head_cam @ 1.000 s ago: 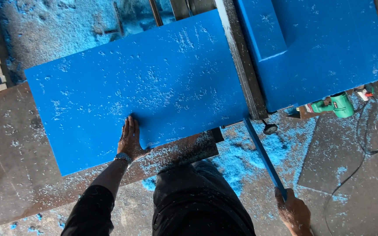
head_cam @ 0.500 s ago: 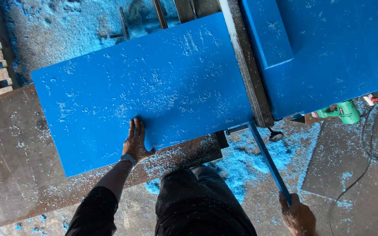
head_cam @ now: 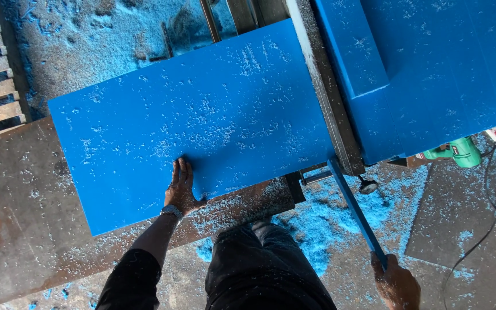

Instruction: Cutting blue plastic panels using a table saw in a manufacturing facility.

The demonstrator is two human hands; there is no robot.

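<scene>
Two hands on the job: the left hand [head_cam: 180, 189] lies flat, fingers spread, on the near edge of a big blue panel [head_cam: 190, 126] (dusted with pale shavings) that rests on a rusty metal table [head_cam: 24, 229]. The right hand [head_cam: 396, 282] is closed around the lower end of a thin blue strip [head_cam: 356, 211], which runs up to a grey metal rail [head_cam: 325, 86]. A green power tool [head_cam: 454, 152] sits on the floor, right.
</scene>
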